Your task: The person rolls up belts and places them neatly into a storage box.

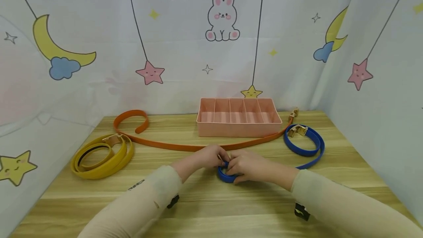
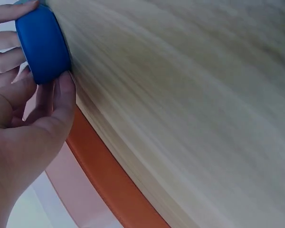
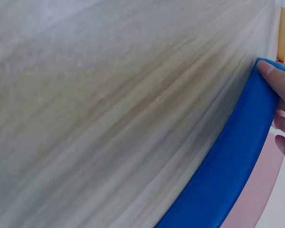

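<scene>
A blue belt (image 1: 227, 178) is partly coiled at the middle of the table, standing on its edge. Its strap runs right, past the right hand, to a loose loop with a gold buckle (image 1: 300, 130). My left hand (image 1: 212, 156) pinches the far left side of the coil between thumb and fingers. From the right, my right hand (image 1: 249, 165) grips the same coil. In the left wrist view, the blue coil (image 2: 43, 45) sits between the fingers of both hands. The right wrist view shows a thumb pressed on the blue strap (image 3: 228, 137).
An orange belt (image 1: 175, 146) stretches across behind the hands, its left end curled and its buckle at the right. A coiled yellow belt (image 1: 102, 172) lies at the left. Behind stands a pink divided box (image 1: 239, 130), against a patterned curtain (image 1: 185, 39).
</scene>
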`<state>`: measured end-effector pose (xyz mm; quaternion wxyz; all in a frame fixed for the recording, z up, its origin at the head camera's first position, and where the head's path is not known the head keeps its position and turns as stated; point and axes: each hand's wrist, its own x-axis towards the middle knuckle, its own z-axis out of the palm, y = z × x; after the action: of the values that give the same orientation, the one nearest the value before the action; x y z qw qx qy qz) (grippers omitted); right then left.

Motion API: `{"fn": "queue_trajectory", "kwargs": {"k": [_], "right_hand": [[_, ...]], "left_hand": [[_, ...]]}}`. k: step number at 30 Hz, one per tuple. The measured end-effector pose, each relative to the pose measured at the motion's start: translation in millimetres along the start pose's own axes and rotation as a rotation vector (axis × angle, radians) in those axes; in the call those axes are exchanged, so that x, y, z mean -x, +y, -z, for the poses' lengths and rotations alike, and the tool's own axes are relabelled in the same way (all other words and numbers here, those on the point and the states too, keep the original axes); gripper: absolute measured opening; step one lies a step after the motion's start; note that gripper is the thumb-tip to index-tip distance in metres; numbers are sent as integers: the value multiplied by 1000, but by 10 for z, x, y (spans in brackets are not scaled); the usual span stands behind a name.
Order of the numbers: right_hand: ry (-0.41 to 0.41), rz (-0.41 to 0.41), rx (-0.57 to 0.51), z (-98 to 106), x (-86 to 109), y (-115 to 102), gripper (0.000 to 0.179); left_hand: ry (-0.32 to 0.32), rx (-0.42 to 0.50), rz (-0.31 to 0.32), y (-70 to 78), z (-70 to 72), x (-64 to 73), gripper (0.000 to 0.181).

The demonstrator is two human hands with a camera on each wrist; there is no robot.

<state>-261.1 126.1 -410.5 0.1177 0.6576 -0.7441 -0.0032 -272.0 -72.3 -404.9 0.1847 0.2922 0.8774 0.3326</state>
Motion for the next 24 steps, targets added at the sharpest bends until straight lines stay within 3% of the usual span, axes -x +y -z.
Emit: {"fn": "queue_trajectory", "kwargs": {"k": [5,9,13,16,21,24], "right_hand": [[-4,5,-18,1,20,15,29],[19,6,-35,-20,8,23,26],[31,7,-50,-30,-33,10,22],[7,-23,-43,-23,-77,-9,20],[-26,-89,-31,-29,-138,-34,20],[-21,-117,-24,-39,-151,-55,21]], "left_hand": [[-56,29,-18,-3,20,4,21],[-31,6,-4,-11,13,5,19],[58,-26,73,-23,-25,13,15],[110,-1,145,-10,-58,30,18],[110,127,261,50,-99,88,35],[133,140,273,95,-121,105,34]]}}
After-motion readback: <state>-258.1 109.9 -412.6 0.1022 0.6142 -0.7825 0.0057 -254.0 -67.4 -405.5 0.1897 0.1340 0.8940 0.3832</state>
